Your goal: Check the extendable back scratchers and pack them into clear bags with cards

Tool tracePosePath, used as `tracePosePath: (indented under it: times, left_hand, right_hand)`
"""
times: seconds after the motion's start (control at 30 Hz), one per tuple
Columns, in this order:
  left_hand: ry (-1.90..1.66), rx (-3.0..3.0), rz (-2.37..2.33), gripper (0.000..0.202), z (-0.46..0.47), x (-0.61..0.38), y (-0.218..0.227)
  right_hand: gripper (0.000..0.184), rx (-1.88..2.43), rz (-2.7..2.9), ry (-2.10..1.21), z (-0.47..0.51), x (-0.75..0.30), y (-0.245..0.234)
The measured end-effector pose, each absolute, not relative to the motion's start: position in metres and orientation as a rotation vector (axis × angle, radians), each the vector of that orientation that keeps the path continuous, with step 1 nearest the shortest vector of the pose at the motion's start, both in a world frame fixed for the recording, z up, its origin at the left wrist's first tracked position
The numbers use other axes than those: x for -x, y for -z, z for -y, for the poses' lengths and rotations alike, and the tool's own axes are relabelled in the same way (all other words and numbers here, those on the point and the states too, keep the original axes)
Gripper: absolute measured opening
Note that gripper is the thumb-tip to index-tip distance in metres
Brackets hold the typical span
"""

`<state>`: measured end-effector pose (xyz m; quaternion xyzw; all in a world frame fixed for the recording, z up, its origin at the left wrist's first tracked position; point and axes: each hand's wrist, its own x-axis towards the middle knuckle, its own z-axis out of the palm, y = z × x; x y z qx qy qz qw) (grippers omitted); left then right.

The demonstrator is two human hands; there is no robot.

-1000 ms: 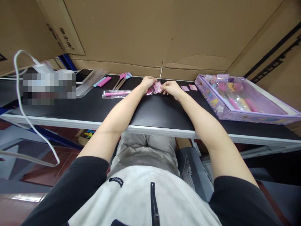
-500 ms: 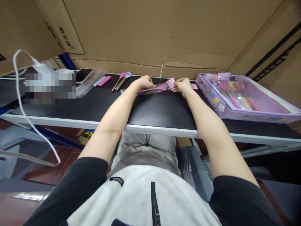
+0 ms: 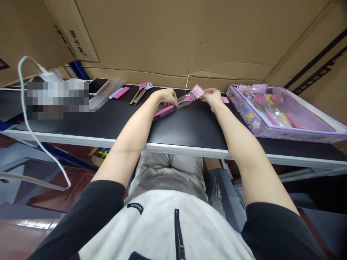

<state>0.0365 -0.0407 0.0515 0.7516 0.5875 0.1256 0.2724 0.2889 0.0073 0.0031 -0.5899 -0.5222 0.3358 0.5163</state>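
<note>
I have both hands out over the black surface (image 3: 189,126), each pinching one end of a clear sleeve (image 3: 173,105) with a pink back scratcher (image 3: 175,104) inside. My left hand (image 3: 167,96) is closed on the handle end, fingers pressing it down near the surface. My right hand (image 3: 212,97) grips the other end at a small pink card label (image 3: 198,90); whatever is printed on that label is too small for me to read. The sleeve runs tilted between the hands, the label end higher.

Further left lie two more scratchers (image 3: 141,92), one pink-headed and one blue-headed, side by side, then a pink and a blue handle (image 3: 119,92) beside a phone (image 3: 98,86) and some empty clear bags (image 3: 104,97). A white charger cable (image 3: 27,119) loops off the left edge.

To my right sits a purple display box (image 3: 273,119) holding bagged scratchers, with cartoon pictures along its front wall. A loose pink label (image 3: 225,99) lies just beside my right hand. The cardboard wall (image 3: 162,36) behind carries printed characters at the upper left that I cannot make out. My shirt bears a small patch reading "VERSED" (image 3: 135,206).
</note>
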Motion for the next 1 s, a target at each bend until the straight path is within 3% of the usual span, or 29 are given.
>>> tracePosePath:
  times: [0.13,0.4,0.57,0.83,1.0]
  left_hand:
    - [-0.608,-1.782,-1.566,0.019,0.044,-0.039,-0.045]
    - [-0.793,-1.455,-1.553,0.037,0.053,-0.049,-0.046]
    - [-0.768,-1.537,-1.597,0.029,0.058,-0.056,-0.046]
    - [-1.13,-1.368,-1.484,0.023,0.04,-0.061,-0.038]
    - [-1.332,-1.242,-1.469,0.022,0.025,-0.058,-0.036]
  right_hand:
    - [0.035,1.387,1.286,-0.816,-0.004,-0.287,-0.006]
    - [0.034,1.378,1.458,-0.815,0.002,-0.28,-0.004]
    - [0.031,1.401,1.489,-0.805,0.012,-0.275,-0.009]
    - [0.026,1.342,1.599,-0.726,0.02,-0.267,-0.015]
    - [0.026,1.232,1.719,-0.882,0.043,-0.252,-0.029]
